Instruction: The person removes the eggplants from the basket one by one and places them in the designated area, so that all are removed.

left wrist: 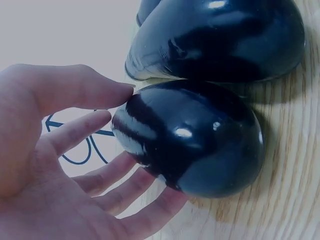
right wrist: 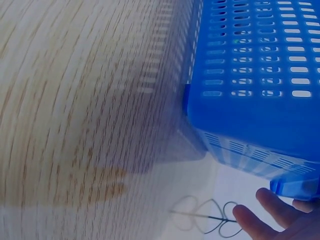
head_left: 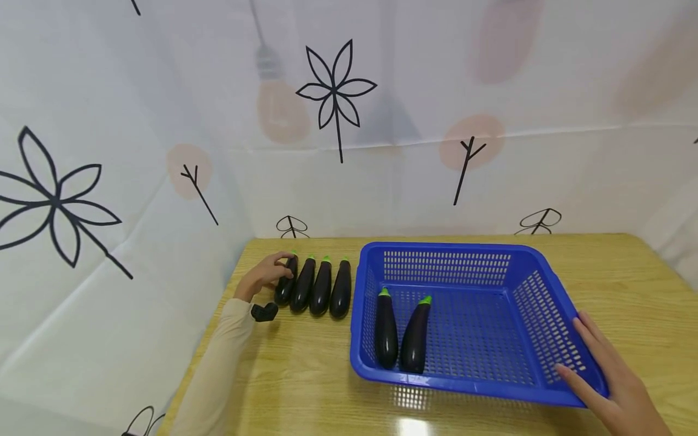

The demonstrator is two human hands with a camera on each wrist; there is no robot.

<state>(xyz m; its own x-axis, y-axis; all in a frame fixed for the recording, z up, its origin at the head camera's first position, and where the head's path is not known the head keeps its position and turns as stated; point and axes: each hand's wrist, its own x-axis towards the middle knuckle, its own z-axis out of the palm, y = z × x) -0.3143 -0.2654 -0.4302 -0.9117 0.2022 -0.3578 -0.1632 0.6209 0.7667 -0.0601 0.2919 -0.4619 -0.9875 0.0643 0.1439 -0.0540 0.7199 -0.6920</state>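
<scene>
Four dark purple eggplants with green tips lie side by side left of a blue plastic basket. My left hand is at the leftmost eggplant. In the left wrist view its thumb and fingers curve about the narrower part of that eggplant, the thumb against one side and the fingers along the other. Two more eggplants, one beside the other, lie in the left part of the basket. My right hand holds the basket's right rim, thumb on the inner side, fingers outside.
The wooden table carries everything. A white patterned cloth hangs behind the table and along its left side. A black wrist device sits by the left cuff. Slotted walls enclose the basket.
</scene>
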